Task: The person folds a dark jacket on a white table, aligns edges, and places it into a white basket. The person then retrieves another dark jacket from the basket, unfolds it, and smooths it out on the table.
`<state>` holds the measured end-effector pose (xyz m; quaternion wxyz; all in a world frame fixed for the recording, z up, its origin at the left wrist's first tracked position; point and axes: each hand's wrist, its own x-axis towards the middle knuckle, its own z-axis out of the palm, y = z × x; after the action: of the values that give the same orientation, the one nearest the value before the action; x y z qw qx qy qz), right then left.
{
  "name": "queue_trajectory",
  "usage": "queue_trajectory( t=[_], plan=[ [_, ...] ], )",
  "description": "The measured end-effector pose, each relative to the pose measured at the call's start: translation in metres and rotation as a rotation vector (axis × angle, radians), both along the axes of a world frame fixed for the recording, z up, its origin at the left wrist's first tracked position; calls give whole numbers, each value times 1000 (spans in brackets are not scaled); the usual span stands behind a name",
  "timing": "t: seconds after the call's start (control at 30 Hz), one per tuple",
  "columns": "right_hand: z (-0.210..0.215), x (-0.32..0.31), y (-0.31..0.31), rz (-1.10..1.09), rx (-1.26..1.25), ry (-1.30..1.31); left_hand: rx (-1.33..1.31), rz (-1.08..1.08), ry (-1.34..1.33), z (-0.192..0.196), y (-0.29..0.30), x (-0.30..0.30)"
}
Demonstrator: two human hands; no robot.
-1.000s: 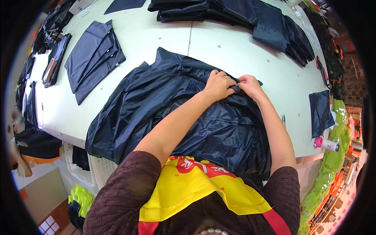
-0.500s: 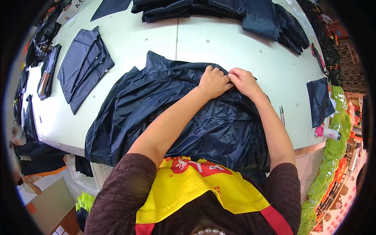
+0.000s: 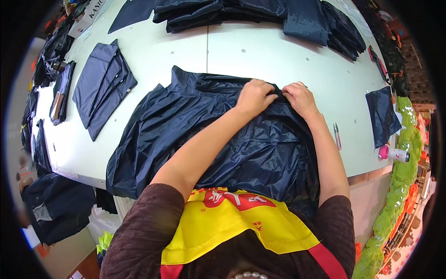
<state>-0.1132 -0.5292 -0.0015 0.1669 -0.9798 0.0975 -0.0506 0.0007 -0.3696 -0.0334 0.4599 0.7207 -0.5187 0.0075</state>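
A shiny dark navy jacket (image 3: pixel 260 144) lies spread and crumpled on the white table (image 3: pixel 153 51), reaching back to my body. At its far edge, near the collar, my left hand (image 3: pixel 254 96) is closed with thumb and fingers pinching the fabric. Just to the right, my right hand (image 3: pixel 299 98) pinches the same edge. A small gap separates the two hands. What lies under their fingertips is partly hidden.
Stacked folded navy garments (image 3: pixel 241 11) lie along the far side, and a folded navy piece (image 3: pixel 103 83) on the left. Thread snips (image 3: pixel 337 136) rest right of my forearm. A folded dark piece (image 3: pixel 383 116) and a pink-lidded bottle (image 3: pixel 395 154) sit at the right edge.
My hands have moved slightly apart along the jacket's edge, the right one shifting rightward. Both still grip the fabric. The view has shifted a little, and a dark garment shows more at lower left.
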Motion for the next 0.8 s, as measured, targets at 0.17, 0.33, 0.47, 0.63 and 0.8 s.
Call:
queue_trajectory(
  t=[0.17,0.33,0.47,0.63,0.8],
  plan=[
    [-7,-1,3,130,-179,-185,158,71,94,10,-18,-21],
    [8,5,2,240,-361,-296,149,157,352,5,-28,-22],
    [16,1,2,251,-225,-267,104,150,307,6,-26,-22],
    [12,-12,7,-48,233,-171,70,285,187,9,-29,-30],
    [-8,-4,9,30,-40,-184,-38,431,110,10,-26,-33]
  ],
)
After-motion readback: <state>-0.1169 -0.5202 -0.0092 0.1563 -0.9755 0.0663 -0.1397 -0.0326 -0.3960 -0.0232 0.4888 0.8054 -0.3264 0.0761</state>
